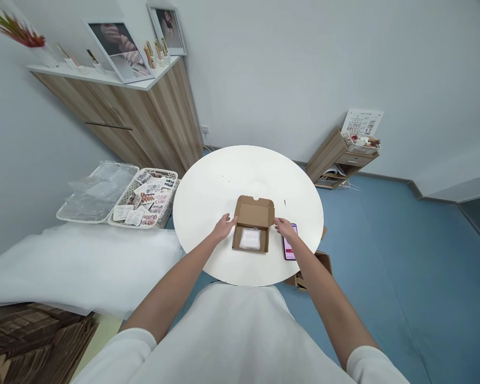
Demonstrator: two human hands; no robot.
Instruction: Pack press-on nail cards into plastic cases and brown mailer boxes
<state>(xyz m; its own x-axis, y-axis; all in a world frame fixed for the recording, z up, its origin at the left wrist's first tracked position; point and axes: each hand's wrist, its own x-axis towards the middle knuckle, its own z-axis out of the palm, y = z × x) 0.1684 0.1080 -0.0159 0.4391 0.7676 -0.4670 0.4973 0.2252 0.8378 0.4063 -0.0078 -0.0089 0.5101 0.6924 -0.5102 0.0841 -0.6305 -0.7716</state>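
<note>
A small brown cardboard box [253, 220] sits open on the round white table [224, 186], its lid tipped back. Inside lies a white packet [250, 238]. My left hand [225, 226] rests against the box's left side, fingers loosely curled at the lid corner. At the right side of the box my right hand [285, 227] has its fingers near the lid's edge. Just beyond the right hand a phone [290, 249] with a lit pink screen lies flat on the table.
A white basket [144, 204] of nail-sample cards and a clear tray [96, 192] of plastic bags stand on the white-covered surface to the left. A wooden cabinet [144, 117] lines the back wall. Cardboard boxes [312, 269] lie on the blue floor under the table's right edge.
</note>
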